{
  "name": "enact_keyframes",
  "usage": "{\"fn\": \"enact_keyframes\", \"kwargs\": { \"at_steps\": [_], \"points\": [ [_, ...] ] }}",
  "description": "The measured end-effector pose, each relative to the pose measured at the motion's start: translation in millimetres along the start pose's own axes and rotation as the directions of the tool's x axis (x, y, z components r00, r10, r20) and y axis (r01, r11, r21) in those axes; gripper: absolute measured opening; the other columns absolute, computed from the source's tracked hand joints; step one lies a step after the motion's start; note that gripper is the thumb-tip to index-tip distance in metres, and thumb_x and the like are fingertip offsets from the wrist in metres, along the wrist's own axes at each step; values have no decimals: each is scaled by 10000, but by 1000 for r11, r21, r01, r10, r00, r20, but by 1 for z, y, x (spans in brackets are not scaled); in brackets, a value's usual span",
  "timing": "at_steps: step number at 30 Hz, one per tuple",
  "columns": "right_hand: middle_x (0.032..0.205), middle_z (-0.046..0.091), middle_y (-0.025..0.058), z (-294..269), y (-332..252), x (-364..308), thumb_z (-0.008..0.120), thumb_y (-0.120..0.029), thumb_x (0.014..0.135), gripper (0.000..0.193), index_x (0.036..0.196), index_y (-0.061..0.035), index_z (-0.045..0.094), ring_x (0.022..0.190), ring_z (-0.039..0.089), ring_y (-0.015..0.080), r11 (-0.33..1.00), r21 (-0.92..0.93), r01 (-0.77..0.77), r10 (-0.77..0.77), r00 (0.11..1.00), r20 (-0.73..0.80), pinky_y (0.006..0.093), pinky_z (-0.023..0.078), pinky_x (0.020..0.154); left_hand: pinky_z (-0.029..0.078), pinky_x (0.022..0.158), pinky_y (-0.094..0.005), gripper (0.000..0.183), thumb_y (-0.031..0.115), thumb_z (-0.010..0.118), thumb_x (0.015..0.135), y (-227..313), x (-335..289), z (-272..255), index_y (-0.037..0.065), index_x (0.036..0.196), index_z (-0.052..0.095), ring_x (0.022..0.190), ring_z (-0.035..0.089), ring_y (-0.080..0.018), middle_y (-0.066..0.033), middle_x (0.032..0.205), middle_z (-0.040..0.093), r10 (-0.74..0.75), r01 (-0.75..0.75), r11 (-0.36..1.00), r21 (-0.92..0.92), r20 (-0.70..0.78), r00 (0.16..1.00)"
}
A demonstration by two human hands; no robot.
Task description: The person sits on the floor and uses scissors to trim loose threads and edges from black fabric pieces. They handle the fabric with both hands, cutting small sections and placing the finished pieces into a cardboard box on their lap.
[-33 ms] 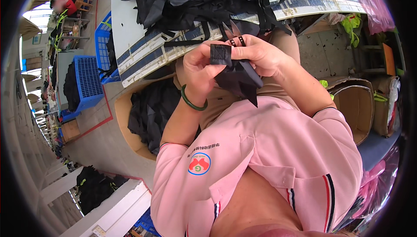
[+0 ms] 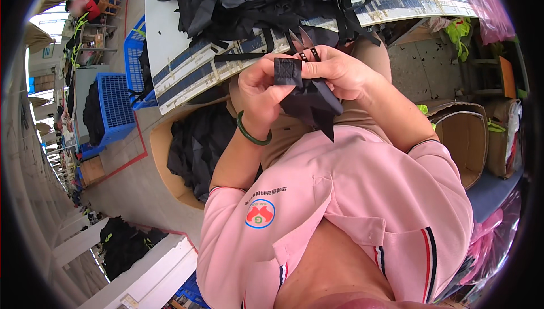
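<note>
My left hand (image 2: 258, 89) is closed, its thumb and fingers pinching a black fabric piece (image 2: 288, 71) with a stitched square near its end. The rest of the cloth hangs below in a pointed flap over my lap. Close beside it, my right hand (image 2: 343, 74) is closed around a pair of small scissors (image 2: 304, 41). Their two metal blades point away from me and stand slightly apart. My right thumb also presses against the edge of the cloth; the fingers beneath are partly hidden.
A heap of black fabric pieces (image 2: 243, 3) covers much of the white table (image 2: 187, 77) ahead. At my left, an open cardboard box (image 2: 161, 156) holds more black cloth, beyond which stand blue crates (image 2: 117, 108). Another cardboard box (image 2: 462, 139) sits at my right.
The pointed lower flap of cloth has shifted very slightly to the left. Both hands keep their hold.
</note>
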State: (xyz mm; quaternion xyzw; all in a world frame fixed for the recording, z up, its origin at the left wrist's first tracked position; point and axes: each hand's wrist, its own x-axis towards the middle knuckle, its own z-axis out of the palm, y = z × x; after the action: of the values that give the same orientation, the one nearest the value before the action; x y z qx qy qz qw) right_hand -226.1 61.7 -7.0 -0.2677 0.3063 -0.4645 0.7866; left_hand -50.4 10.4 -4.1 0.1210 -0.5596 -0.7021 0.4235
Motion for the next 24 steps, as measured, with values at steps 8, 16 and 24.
{"fn": "enact_keyframes", "kwargs": {
  "at_steps": [8, 16, 24],
  "points": [
    [836, 552, -2, 21, -32, -26, 555, -288, 938, 295, 979, 4, 571, 780, 488, 61, 453, -861, 232, -630, 767, -124, 208, 418, 707, 469, 861, -298, 193, -100, 546, 742, 0, 0, -1, -57, 915, 621, 890, 616, -177, -137, 967, 646, 320, -223, 914, 340, -263, 910],
    [560, 460, -38, 39, 4, -23, 612, -363, 899, 354, 759, -43, 547, 499, 410, 24, 891, -426, 158, -225, 968, -112, 206, 326, 439, 482, 813, -258, 156, -94, 658, 772, -5, 0, -2, -62, 918, 613, 926, 603, -161, -140, 1053, 611, 394, -249, 849, 466, -245, 886],
    [537, 445, -8, 38, 12, -10, 655, -362, 864, 373, 756, -18, 557, 476, 390, 54, 797, -560, 227, -355, 926, -128, 242, 331, 424, 489, 735, -236, 148, -35, 704, 763, -12, -6, -6, -44, 888, 626, 879, 610, -150, -124, 1004, 633, 412, -239, 795, 557, -209, 887]
  ]
}}
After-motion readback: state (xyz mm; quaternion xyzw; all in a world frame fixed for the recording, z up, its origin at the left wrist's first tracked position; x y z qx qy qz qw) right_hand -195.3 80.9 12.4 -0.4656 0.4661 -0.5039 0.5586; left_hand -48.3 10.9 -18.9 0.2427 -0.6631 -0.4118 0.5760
